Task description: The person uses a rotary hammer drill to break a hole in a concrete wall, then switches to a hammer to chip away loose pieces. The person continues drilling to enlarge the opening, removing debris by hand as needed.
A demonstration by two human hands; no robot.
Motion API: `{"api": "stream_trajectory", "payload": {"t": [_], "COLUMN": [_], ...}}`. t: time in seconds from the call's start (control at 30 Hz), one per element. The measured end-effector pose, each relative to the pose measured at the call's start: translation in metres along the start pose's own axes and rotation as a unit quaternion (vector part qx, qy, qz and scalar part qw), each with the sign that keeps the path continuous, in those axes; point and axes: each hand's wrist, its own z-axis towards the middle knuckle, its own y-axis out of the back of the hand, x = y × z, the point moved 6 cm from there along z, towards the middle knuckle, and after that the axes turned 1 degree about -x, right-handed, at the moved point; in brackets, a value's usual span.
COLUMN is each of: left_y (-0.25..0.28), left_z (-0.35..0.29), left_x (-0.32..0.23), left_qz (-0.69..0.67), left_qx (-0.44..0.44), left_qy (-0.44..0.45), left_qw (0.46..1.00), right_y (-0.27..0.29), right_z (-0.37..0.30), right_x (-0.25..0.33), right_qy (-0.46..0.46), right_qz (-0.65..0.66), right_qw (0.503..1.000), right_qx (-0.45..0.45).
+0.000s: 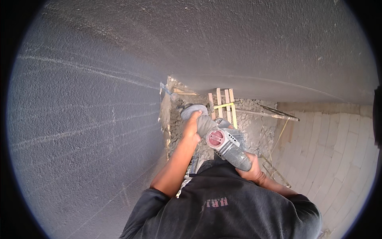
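Both my hands hold a dusty rotary hammer (229,147) with a grey body and a round red dial on its side. My left hand (192,128) is closed around its front part, next to a round grey disc-like piece (193,110). My right hand (252,170) grips the rear handle. Ahead and to the left, a bluish bit-like piece (167,89) reaches the edge of the dark wall (79,119); whether its tip touches the wall I cannot make out. Broken, bare grey material (165,115) lines that edge.
Several wooden slats (219,104) joined by a yellowish crosspiece lie beyond the tool. Below is rough, rubble-covered ground (254,139). A long bar (278,114) slants across the right, before a pale block wall (326,147). A dark rough surface (254,47) spans the top.
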Motion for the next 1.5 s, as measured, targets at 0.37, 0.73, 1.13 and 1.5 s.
{"api": "stream_trajectory", "payload": {"t": [0.37, 0.73, 1.13, 1.5], "left_y": [0.008, 0.001, 0.000, 0.026], "left_z": [0.008, -0.003, 0.000, 0.092], "left_x": [0.006, -0.005, 0.002, 0.054], "left_qz": [-0.005, -0.019, -0.037, -0.082], "left_qx": [-0.001, 0.028, 0.041, 0.052], "left_qy": [0.000, 0.004, -0.033, -0.099], "left_qw": [1.000, 0.999, 0.998, 0.990], "right_y": [0.000, -0.002, 0.004, 0.001], "right_z": [-0.005, -0.004, 0.009, 0.020], "right_x": [-0.007, 0.010, -0.026, -0.097], "right_qy": [-0.007, -0.026, 0.013, -0.012], "right_qz": [-0.031, 0.011, -0.033, -0.048], "right_qw": [0.999, 1.000, 0.999, 0.999], "right_qx": [-0.014, -0.012, 0.004, 0.014]}}
